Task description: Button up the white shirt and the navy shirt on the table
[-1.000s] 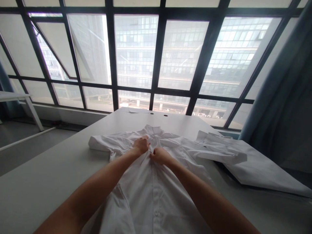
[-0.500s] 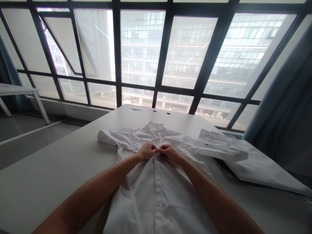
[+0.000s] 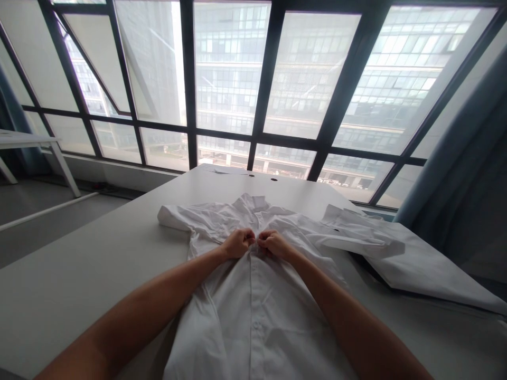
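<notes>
A white button-up shirt point(image 3: 232, 311) lies front side up on the white table point(image 3: 130, 253), its collar toward the window and its hem toward me. My left hand point(image 3: 240, 243) pinches the front placket at chest height. Close beside it, my right hand point(image 3: 273, 244) pinches the other side of the placket, with a small gap between the fingertips. Below the hands the placket runs straight down, and a small button point(image 3: 255, 325) shows on it. Whatever lies between the fingertips is too small to make out.
More folded white cloth point(image 3: 352, 229) lies to the right, beside and partly on a white flat board or bag point(image 3: 431, 269) with a dark edge. A second white table point(image 3: 27, 140) stands at the left. Large windows point(image 3: 229, 68) and a blue curtain point(image 3: 455, 153) are beyond.
My fingertips have drawn slightly apart at the placket, where they were touching before. The view has tilted down a little. The shirt lies as it did.
</notes>
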The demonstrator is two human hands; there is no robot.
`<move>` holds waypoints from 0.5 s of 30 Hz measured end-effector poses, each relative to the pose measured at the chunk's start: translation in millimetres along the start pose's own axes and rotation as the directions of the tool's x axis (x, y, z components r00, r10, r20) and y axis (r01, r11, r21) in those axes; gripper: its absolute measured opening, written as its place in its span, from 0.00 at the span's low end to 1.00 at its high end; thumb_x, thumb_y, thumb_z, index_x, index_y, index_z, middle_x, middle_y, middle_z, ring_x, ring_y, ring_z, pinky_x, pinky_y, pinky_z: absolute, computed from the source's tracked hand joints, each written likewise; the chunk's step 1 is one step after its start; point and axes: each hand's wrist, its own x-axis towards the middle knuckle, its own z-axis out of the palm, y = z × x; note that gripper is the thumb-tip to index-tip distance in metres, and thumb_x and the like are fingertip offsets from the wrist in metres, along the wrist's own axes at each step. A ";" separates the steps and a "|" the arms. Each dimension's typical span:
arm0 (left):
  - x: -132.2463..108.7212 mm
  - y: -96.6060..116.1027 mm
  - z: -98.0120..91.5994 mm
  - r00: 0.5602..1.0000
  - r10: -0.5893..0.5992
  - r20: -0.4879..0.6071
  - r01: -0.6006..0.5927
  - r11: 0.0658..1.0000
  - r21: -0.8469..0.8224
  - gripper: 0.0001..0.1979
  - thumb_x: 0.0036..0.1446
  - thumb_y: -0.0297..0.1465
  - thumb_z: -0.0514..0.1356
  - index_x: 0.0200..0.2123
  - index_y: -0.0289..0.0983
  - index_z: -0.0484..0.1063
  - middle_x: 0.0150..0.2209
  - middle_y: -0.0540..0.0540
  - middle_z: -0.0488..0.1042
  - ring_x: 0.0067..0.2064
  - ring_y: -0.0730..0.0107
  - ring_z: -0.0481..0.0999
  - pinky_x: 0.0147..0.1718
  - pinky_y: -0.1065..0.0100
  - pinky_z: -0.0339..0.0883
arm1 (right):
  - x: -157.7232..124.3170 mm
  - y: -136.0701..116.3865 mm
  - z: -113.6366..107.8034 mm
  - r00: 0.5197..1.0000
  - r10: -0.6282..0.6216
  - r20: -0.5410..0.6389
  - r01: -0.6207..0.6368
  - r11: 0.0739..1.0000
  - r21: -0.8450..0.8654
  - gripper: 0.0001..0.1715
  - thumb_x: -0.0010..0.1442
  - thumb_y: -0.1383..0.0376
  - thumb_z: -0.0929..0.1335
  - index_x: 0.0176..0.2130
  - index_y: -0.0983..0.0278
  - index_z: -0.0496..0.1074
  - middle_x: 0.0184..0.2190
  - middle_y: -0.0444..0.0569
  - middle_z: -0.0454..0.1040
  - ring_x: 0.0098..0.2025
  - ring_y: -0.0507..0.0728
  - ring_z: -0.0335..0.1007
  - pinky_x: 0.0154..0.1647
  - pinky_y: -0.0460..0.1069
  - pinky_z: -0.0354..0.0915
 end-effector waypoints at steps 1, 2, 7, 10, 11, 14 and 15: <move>0.1 -1.4 -0.4 1.000 0.006 0.007 -0.006 1.000 -0.018 0.05 0.51 0.28 0.56 0.28 0.34 0.72 0.21 0.54 0.67 0.27 0.75 0.65 0.28 0.74 0.59 | -0.8 -1.0 -0.5 1.000 0.006 0.007 -0.006 1.000 -0.005 0.10 0.51 0.66 0.64 0.20 0.64 0.64 0.14 0.41 0.63 0.14 0.49 0.54 0.14 0.42 0.47; 0.3 -2.9 -1.0 1.000 0.005 0.020 -0.004 0.999 -0.040 0.05 0.51 0.28 0.56 0.28 0.34 0.72 0.21 0.54 0.66 0.26 0.75 0.64 0.27 0.74 0.58 | -1.4 -1.9 -1.3 1.000 0.010 0.011 -0.010 1.000 -0.012 0.10 0.51 0.66 0.65 0.20 0.64 0.64 0.14 0.41 0.63 0.14 0.48 0.53 0.14 0.42 0.47; 1.4 -8.6 -3.7 0.992 -0.032 0.122 0.054 0.981 -0.185 0.06 0.50 0.29 0.56 0.30 0.34 0.70 0.18 0.57 0.60 0.20 0.79 0.58 0.21 0.75 0.52 | -0.3 -0.9 -4.1 0.998 0.005 0.069 -0.003 1.000 -0.029 0.11 0.53 0.67 0.67 0.21 0.65 0.65 0.15 0.41 0.63 0.16 0.49 0.54 0.16 0.42 0.50; 1.6 -7.9 -0.5 0.985 -0.032 0.171 0.082 0.953 -0.292 0.06 0.49 0.30 0.57 0.30 0.34 0.70 0.19 0.56 0.61 0.21 0.78 0.59 0.21 0.75 0.53 | 2.9 1.6 -1.6 0.999 -0.032 0.015 0.034 0.986 -0.166 0.10 0.51 0.72 0.65 0.20 0.66 0.66 0.16 0.43 0.64 0.19 0.50 0.58 0.19 0.43 0.52; 1.7 -7.4 1.1 0.984 -0.029 0.178 0.085 0.944 -0.318 0.06 0.50 0.31 0.56 0.31 0.34 0.70 0.19 0.56 0.62 0.21 0.77 0.59 0.21 0.74 0.54 | 3.7 2.1 -0.1 0.999 -0.049 -0.023 0.042 0.973 -0.227 0.10 0.50 0.73 0.65 0.20 0.66 0.67 0.16 0.43 0.65 0.20 0.51 0.60 0.21 0.43 0.52; 3.0 -7.9 2.4 0.993 0.035 0.117 -0.006 0.971 -0.241 0.08 0.53 0.31 0.55 0.32 0.34 0.71 0.21 0.53 0.65 0.23 0.75 0.63 0.25 0.72 0.59 | 4.0 2.8 4.2 0.985 -0.109 -0.134 0.044 0.907 -0.419 0.07 0.50 0.75 0.65 0.24 0.67 0.71 0.21 0.45 0.70 0.27 0.52 0.64 0.26 0.44 0.53; 4.1 -9.1 0.7 0.995 0.066 0.080 -0.053 0.986 -0.155 0.08 0.54 0.31 0.54 0.32 0.34 0.72 0.22 0.52 0.67 0.25 0.74 0.65 0.27 0.71 0.61 | 3.9 3.2 4.7 0.979 -0.134 -0.154 0.045 0.880 -0.474 0.07 0.51 0.74 0.66 0.27 0.67 0.73 0.24 0.46 0.72 0.29 0.53 0.66 0.27 0.44 0.53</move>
